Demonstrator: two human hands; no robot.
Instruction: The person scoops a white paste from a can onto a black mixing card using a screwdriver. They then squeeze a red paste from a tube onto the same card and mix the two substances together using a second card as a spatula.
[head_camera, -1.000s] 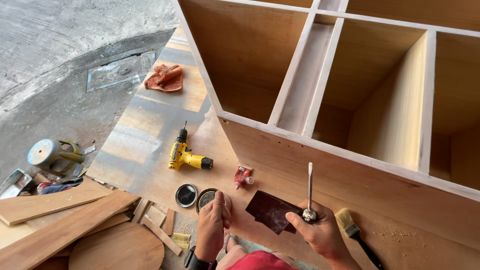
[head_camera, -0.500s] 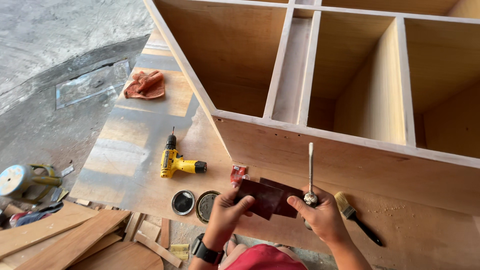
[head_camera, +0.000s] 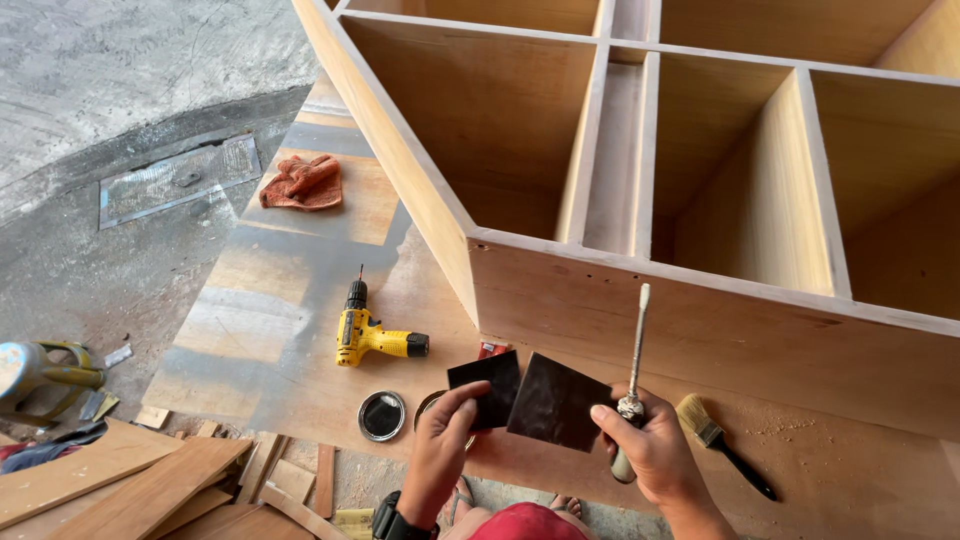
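While my left hand (head_camera: 440, 450) pinches one dark sandpaper sheet (head_camera: 487, 388) and my right hand (head_camera: 650, 450) grips another (head_camera: 558, 402) plus a screwdriver (head_camera: 632, 385), the cabinet (head_camera: 700, 330) stands bare, unsanded.

A large cabinet frame (head_camera: 700, 270) lies open side up on a board (head_camera: 300, 300) on the floor, filling the upper right. Left of the cabinet frame, on the board, a cordless drill (head_camera: 375, 335) rests, and farther back lies a rag (head_camera: 303, 182). Nearer than the drill sits a round tin lid (head_camera: 382, 415). Just right of the lid, the left hand (head_camera: 440, 455) and right hand (head_camera: 650, 445) are near the lower edge, before the frame's front wall. A paintbrush (head_camera: 720, 445) lies right of the right hand. Wood offcuts (head_camera: 150, 480) are stacked at lower left.
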